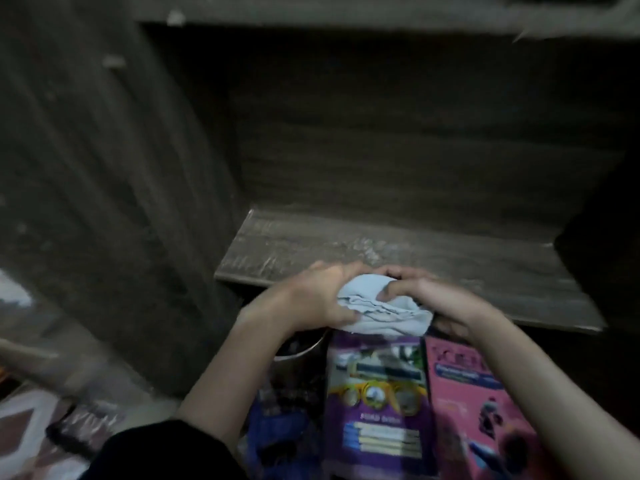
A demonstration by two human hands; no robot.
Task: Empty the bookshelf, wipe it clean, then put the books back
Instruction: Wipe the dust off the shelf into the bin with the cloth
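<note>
The pale grey-blue crumpled cloth [391, 318] sits bunched between both hands, just at the front edge of the dusty grey-brown wooden shelf board [398, 251]. The left hand [311, 296] grips its near-left side with thumb and fingers curled round the folds. The right hand [433, 292] pinches the top of the wad from the other side, fingertips dug into the fabric. Held this way, the cloth looks to be gathered into a firm pad, likely so that it presents a thick face for wiping rather than trailing loose. The board carries pale streaks and specks of dust and nothing else. The dark wood-grain compartment of the bookshelf [398, 133] above it holds no books, so I judge the emptying of this bay done and the wiping about to start. Below the board's edge lie a purple-covered paperback book [377, 403] and, touching its right side, a pink-covered book [471, 393], both flat and face up, probably parked there within reach for putting back. Whether they rest on the floor or a lower shelf cannot be told. Left of the purple book stands a round metal cup [298, 355], partly under the left wrist. A black sleeve [156, 452] shows at the bottom, and a pink-and-white patterned mat [27, 427] lies far left.
</note>
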